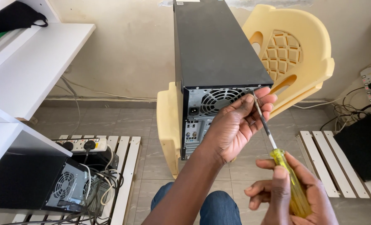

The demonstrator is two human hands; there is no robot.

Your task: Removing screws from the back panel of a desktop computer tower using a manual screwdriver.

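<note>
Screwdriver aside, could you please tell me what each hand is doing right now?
Left hand: fingers pinch the screwdriver shaft at the computer.
Right hand: closed on its handle.

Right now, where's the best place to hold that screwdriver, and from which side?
Take the screwdriver by its yellow handle, from below at the near end. The handle is thick and points toward the person; the thin shaft slants up to the computer case.

I've got the clear yellow handle of my screwdriver (291, 183) against a black computer case (216, 46) with its silver perforated back, on a pale yellow lattice-backed chair (294, 46).
</note>
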